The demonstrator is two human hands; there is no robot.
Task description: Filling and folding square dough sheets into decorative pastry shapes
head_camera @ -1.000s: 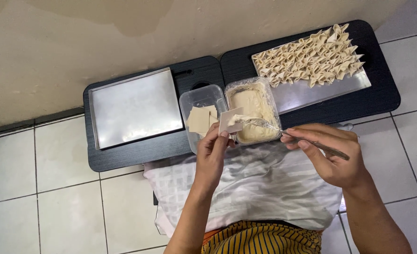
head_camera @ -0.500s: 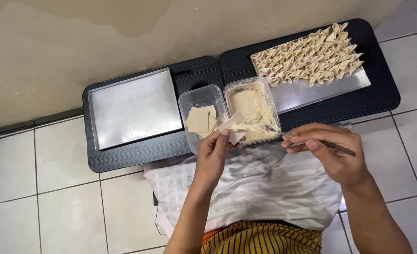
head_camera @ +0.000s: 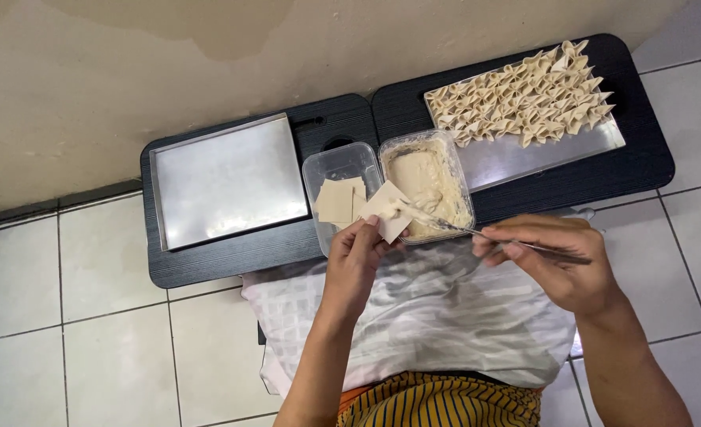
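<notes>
Left hand: the left hand [head_camera: 354, 257] pinched one corner of a square dough wrapper [head_camera: 385, 209] between thumb and fingertips, holding it flat and tilted just over the near rims of two plastic tubs.

Right hand: the right hand [head_camera: 557, 259] closed its fingers around the handle of a thin metal utensil [head_camera: 477, 232], which ran leftward from the hand, its tip touching the held wrapper at the edge of the filling tub.

Wrapper: pale and square, it sat in the air between the two tubs, in front of the person and above the lap.

Filling tub: a clear plastic tub of pale filling paste [head_camera: 427, 184] stood just right of the wrapper, touching its neighbour.

Wrapper tub: a second clear tub [head_camera: 336, 168] to the left held a small stack of flat wrappers [head_camera: 339, 201].

Right tray: a metal tray [head_camera: 536, 156] behind the filling tub carried rows of folded dumplings [head_camera: 524, 93] packed across its far half, the near strip bare.

Left tray: another metal tray [head_camera: 226, 179] lay well to the left of the tubs.

Support: trays and tubs rested on two low black tables [head_camera: 342, 126] set side by side against a beige wall [head_camera: 129, 71].

Lap: a white checked cloth [head_camera: 414, 316] covered the person's knees over a tiled floor [head_camera: 66, 316].
</notes>
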